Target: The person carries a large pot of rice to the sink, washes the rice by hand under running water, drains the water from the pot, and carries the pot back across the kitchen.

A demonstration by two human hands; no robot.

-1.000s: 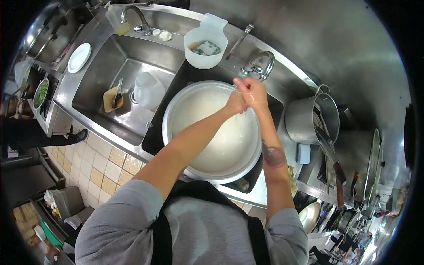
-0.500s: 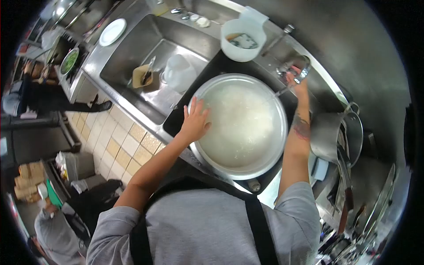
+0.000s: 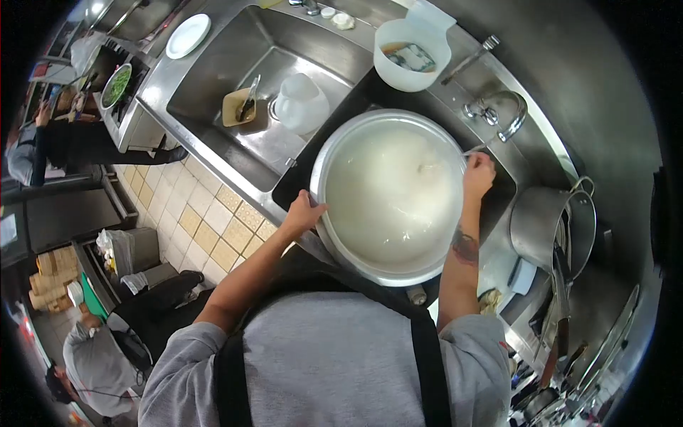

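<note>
A wide round metal bowl (image 3: 398, 278), nearly full of cloudy whitish liquid (image 3: 380, 196), stands in the near sink basin in front of me. Its bottom is hidden by the liquid. My left hand (image 3: 306, 213) is closed around the left rim, thumb on top. On the opposite side, my right hand (image 3: 479, 175) has its fingers curled at the right rim. Just beyond that hand is a chrome faucet (image 3: 514, 122), with a thin stream running toward the bowl's edge.
The second sink basin (image 3: 213, 132) holds a translucent jug (image 3: 302, 104) and a tan container (image 3: 238, 108) with a spoon. A white tub (image 3: 395, 75) sits behind the bowl. A large stockpot (image 3: 538, 226) stands at right. Two other people are at left.
My right hand has come back from the faucet to the bowl's right rim. My left hand has gone from spread fingers over the rim to gripping it.
</note>
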